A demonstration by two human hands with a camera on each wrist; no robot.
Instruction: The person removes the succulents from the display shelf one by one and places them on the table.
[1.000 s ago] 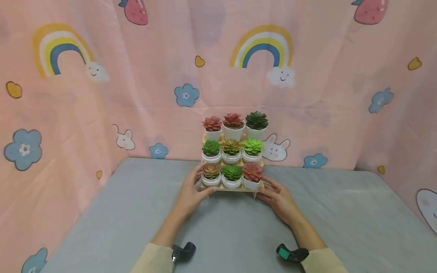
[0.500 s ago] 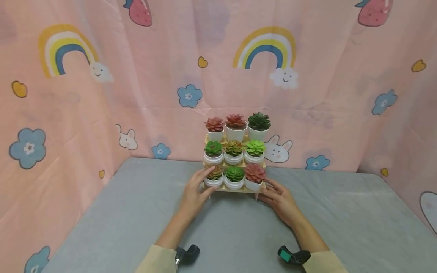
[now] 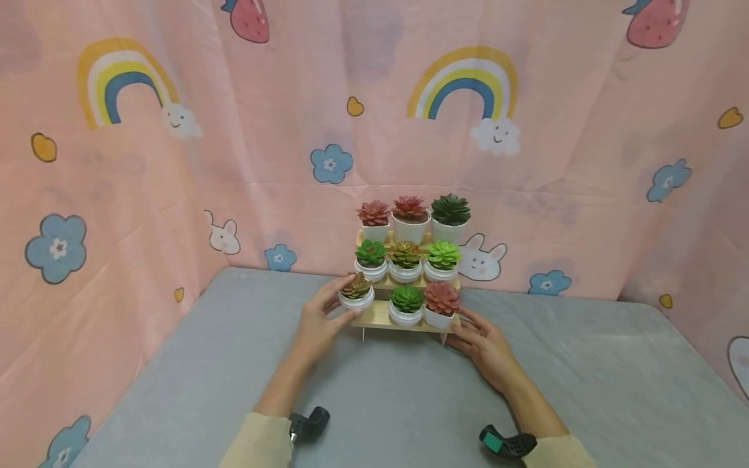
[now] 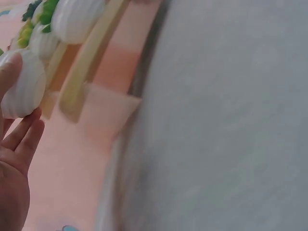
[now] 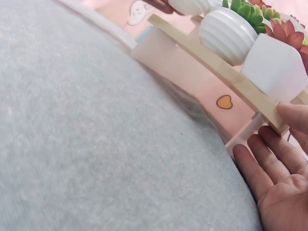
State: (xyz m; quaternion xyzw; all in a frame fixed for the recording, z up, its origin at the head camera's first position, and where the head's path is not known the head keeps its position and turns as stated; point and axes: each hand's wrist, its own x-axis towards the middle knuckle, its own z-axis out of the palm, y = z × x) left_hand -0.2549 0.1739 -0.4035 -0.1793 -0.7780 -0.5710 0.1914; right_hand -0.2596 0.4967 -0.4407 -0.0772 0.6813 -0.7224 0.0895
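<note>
Looking down from the head view, the left hand point(image 3: 318, 318) grips a small potted succulent point(image 3: 356, 291) just off the left end of the wooden stand's point(image 3: 379, 316) lowest shelf, while the right hand point(image 3: 482, 341) rests with relaxed fingers against the stand's right end. Only the left wrist view shows the fingers point(image 4: 21, 139) curled under that white ribbed pot. Only the right wrist view shows the right palm up, fingers straight beside the stand's leg, holding nothing.

- Head view is showing bright, even, soft light; shadows staying faint.
- Backdrop bending at the edges.
- Left wrist view is smearing with blur; right wrist sharper.
</note>
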